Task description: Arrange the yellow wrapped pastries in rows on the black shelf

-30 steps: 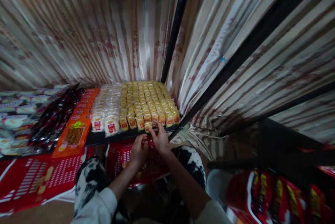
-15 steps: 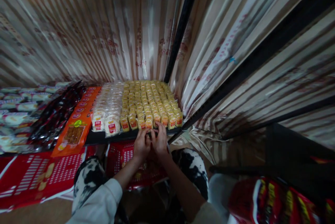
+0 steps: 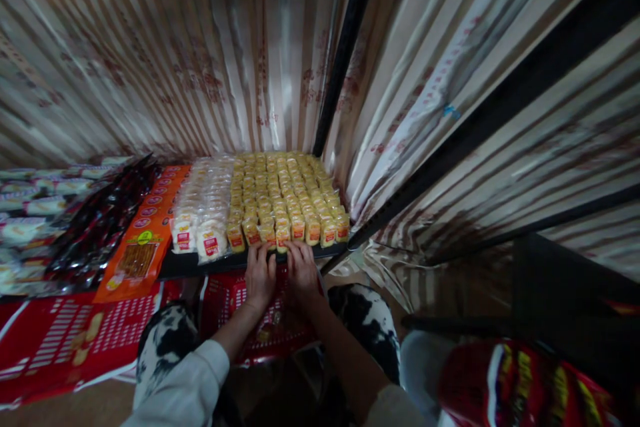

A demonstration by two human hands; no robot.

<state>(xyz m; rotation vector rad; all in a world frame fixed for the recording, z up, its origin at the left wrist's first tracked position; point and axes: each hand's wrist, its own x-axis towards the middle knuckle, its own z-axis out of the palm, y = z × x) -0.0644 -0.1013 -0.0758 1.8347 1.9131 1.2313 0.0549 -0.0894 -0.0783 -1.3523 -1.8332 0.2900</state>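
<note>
Rows of small yellow snack packs (image 3: 280, 187) in clear wrappers with red-and-white labels stand on a black shelf (image 3: 200, 266). My left hand (image 3: 261, 277) is at the shelf's front edge, its fingers reaching forward against the lower fronts of the packs left of the middle. Just to its right, my right hand (image 3: 301, 274) touches the fronts of the middle packs with its fingertips. The fingers of both hands point forward, and I see no pack lifted in either. A gap separates the hands, and one labelled front pack (image 3: 283, 234) shows between them.
White wrapped snacks (image 3: 212, 240), an orange packet (image 3: 143, 240), dark shiny packets (image 3: 100, 234) and pale packs (image 3: 35, 227) line the shelf leftward. A red basket (image 3: 230, 294) sits below. Striped curtain (image 3: 225, 67) and black posts (image 3: 345, 54) stand behind. Red bags (image 3: 530, 380) lie lower right.
My hands have moved apart, the left one leftward, and both have drawn slightly back toward me. The fingertips were close together in front of the middle packs before.
</note>
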